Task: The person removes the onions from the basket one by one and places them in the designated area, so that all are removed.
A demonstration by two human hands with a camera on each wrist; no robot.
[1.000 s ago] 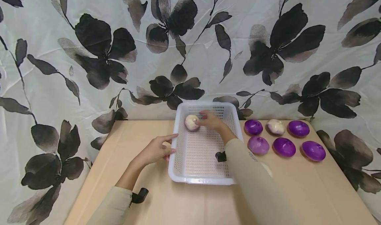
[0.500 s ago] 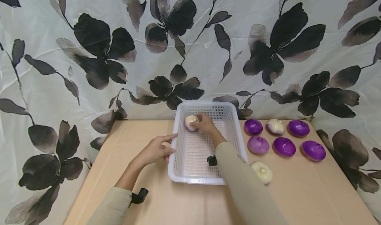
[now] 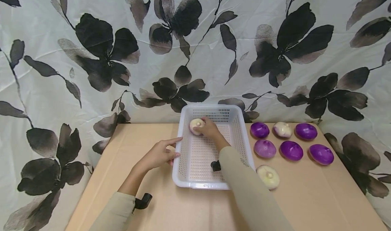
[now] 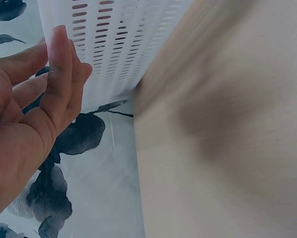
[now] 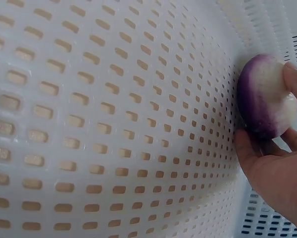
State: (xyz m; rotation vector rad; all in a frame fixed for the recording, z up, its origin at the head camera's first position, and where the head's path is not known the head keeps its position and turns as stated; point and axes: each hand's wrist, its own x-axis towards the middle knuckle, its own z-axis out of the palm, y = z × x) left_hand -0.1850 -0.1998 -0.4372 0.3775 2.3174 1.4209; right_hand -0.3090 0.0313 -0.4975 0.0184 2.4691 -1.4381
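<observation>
Settling into the white basket's (image 3: 235, 129) far-left corner, the right hand (image 3: 208, 129) still cups 1 onion (image 5: 265, 101) there, now lower than before; the left hand (image 3: 159, 154), fingers straight, steadies the rim.

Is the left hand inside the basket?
No, the left hand rests against the outside of the white basket, on its left wall.

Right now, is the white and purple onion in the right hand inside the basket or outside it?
Inside. The right hand holds the onion at the far left corner of the white basket, on its perforated floor.
</observation>
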